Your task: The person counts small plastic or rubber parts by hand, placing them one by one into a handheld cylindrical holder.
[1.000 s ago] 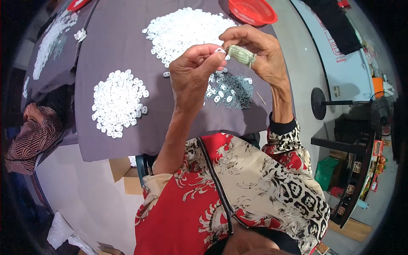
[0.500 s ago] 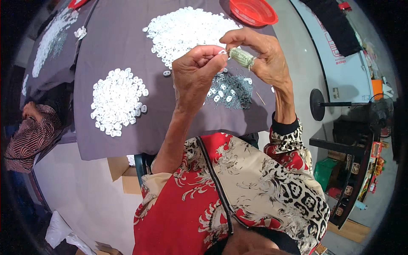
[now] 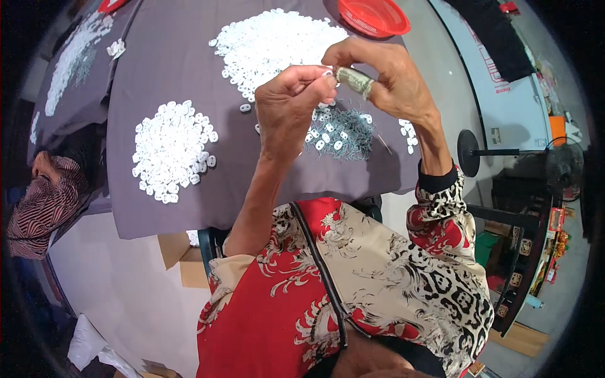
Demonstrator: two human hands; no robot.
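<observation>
Above the table, my left hand (image 3: 292,104) pinches a small white plastic piece (image 3: 328,74) between thumb and fingertips. My right hand (image 3: 391,79) is closed in a pinch right beside it, index finger bent over. A pale green, cloth-like wrap (image 3: 354,80) covers what looks like my right thumb. Whatever lies between the right fingertips is too small to make out. Below the hands is a heap of thin grey-green bits (image 3: 353,135), with several white two-holed pieces (image 3: 326,137) on it. A large pile of white pieces (image 3: 271,47) lies just beyond my hands.
Another pile of white pieces (image 3: 173,151) sits at the left, and a few pieces (image 3: 408,133) lie by my right forearm. A thin stick (image 3: 384,144) rests beside the grey-green heap. A red basket (image 3: 375,17) stands at the far edge. Another person's arm (image 3: 50,167) shows at far left.
My right forearm has swung outward to the right and its wrist has turned, uncovering white pieces at the table's right. The left hand stays nearly in place, still pinching the white piece.
</observation>
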